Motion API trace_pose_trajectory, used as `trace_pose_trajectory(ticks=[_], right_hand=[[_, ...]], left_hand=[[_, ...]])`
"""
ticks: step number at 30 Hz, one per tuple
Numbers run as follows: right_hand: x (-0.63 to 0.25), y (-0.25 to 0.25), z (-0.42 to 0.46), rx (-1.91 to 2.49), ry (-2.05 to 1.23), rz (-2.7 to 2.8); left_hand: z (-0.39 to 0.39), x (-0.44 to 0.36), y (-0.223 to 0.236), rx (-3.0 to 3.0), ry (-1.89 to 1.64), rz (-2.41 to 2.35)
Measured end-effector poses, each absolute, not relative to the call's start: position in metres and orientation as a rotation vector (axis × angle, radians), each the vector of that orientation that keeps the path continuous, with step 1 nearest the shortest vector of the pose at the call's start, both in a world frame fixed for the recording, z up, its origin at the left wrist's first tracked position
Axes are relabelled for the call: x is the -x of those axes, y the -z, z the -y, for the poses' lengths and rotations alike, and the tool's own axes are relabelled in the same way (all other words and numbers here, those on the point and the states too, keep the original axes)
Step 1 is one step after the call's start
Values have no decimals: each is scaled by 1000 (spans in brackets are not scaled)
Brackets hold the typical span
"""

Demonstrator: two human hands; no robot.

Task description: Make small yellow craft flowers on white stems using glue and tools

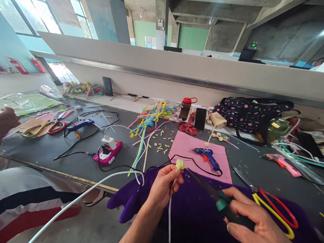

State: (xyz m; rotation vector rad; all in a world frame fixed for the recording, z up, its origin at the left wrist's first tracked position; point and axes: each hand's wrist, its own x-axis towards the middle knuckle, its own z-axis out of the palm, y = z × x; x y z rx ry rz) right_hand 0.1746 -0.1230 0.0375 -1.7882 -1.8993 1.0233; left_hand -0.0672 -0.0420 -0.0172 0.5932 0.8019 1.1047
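My left hand (168,184) is closed, pinching a white stem (169,216) just below a small pale yellow flower-like ball (180,164). The stem hangs down from my fingers. My right hand (249,216) wraps around the green and black handle of a long, dark-nosed tool (209,189); whether it is pliers I cannot tell. Its tip points at the yellow ball, close to its right side. Both hands are above a purple cloth (194,212). Beyond them, a blue glue gun (209,157) lies on a pink sheet (177,145).
Red-and-yellow-handled scissors (273,209) lie at right, near a pink glue gun (285,164). Colourful stems (152,118), a red-capped bottle (185,109), a phone (200,118) and a patterned bag (253,116) stand behind. Cables run from a magenta power strip (108,153). Another person's hand (8,119) is far left.
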Motion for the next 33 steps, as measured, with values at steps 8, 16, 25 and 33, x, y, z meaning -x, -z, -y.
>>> trace_pose_trajectory(ticks=[8,16,25,33], right_hand=[[-169,-47,121,1736,-1007,1957],[-167,-50,123,1715,-927,1931],[-165,-53,125,1729,-824,1899],[-167,-52,125,1738,-787,1994]], left_hand=[[46,69,23,-776,-1147,-889],[48,71,18,-944,-1185,-991],[49,72,13,-1114,-1196,-1051],[49,73,13,-1193,-1198,-1056]])
